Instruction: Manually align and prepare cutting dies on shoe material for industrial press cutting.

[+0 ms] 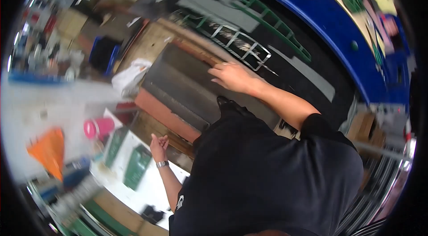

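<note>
My right hand (pixel 232 76) reaches out over a dark grey mat-like surface (pixel 178 75), close to the edge of a black bed. Its fingers are loosely bent and apart, with nothing seen in them. On the black bed beyond it lies a pale ladder-like cut frame (pixel 240 42). My left hand (pixel 159 147), below a wristwatch (pixel 162 163), is raised beside a white table (pixel 154 187). It has some fingers stretched and others curled, and no object shows in it. Dark green flat pieces (pixel 137 167) lie on that table.
A blue machine rail (pixel 330 31) bounds the black bed, which carries a green cut frame (pixel 278 24) and grey-green strips (pixel 307 75). At left are a white plastic bag (pixel 131 75), a pink cylinder (pixel 99 127) and an orange object (pixel 49 149). The left side is blurred.
</note>
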Motion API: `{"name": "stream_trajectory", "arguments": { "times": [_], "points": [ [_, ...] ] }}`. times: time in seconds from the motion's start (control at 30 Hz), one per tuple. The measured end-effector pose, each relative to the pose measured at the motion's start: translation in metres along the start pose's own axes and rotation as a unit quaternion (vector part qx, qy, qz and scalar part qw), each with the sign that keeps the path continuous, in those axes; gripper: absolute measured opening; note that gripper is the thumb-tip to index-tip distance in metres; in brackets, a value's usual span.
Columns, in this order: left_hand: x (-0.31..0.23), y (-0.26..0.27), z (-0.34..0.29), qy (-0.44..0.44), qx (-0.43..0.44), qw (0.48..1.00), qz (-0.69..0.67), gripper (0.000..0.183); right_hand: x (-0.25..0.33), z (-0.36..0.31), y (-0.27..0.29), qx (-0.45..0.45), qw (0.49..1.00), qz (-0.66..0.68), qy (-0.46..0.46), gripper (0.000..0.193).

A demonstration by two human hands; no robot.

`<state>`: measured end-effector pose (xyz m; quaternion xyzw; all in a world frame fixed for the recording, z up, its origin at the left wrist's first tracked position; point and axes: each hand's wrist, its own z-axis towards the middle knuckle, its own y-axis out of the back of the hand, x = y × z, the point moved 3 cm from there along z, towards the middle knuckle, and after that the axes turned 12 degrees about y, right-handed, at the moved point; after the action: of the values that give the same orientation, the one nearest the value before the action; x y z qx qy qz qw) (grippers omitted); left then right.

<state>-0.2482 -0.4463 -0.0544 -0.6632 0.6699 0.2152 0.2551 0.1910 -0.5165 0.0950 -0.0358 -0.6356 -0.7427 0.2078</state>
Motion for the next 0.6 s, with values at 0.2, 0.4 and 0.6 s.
{"name": "stream_trajectory", "arguments": {
  "times": [0.2, 0.4, 0.6],
  "points": [
    [-0.109, -0.214, 0.030, -0.159, 0.198, 0.928, 0.273, 0.040, -0.045, -0.161, 0.056, -0.067, 0.922, 0.003, -0.381, 0.025],
    [-0.145, -0.365, 0.003, -0.188, 0.369, 0.831, 0.371, 0.033, -0.012, -0.241, 0.020, -0.026, 0.847, -0.013, -0.531, 0.047],
    [-0.172, -0.479, -0.003, -0.227, 0.446, 0.734, 0.459, 0.046, 0.005, -0.230, 0.017, -0.109, 0.793, -0.042, -0.597, 0.051]
  ]
}}
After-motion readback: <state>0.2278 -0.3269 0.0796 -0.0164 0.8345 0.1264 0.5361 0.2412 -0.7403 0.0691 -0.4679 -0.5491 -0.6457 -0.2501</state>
